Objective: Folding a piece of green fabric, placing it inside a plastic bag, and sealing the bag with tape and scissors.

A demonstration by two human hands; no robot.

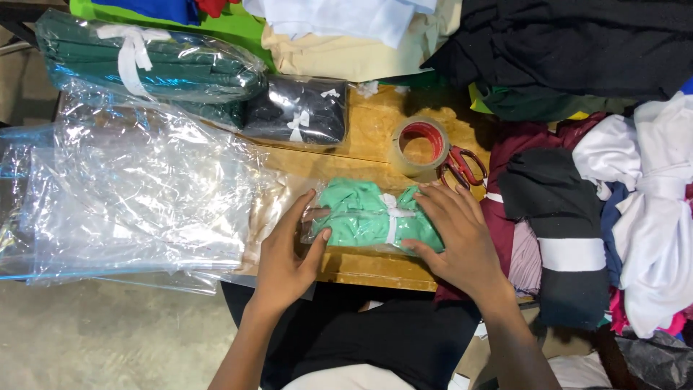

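My left hand (285, 253) and right hand (458, 235) clamp their grip on the bagged green cloth bundle (372, 217), lying on the bench (375, 267) just below the tape roll (420, 146).

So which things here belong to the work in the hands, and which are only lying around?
In the work:
- left hand and right hand, both on the green folded cloth bundle in clear plastic
- stack of clear plastic bags

Lying about:
- tape roll
- red scissors
- packed dark green bundle
- packed black bundle
- loose clothes pile
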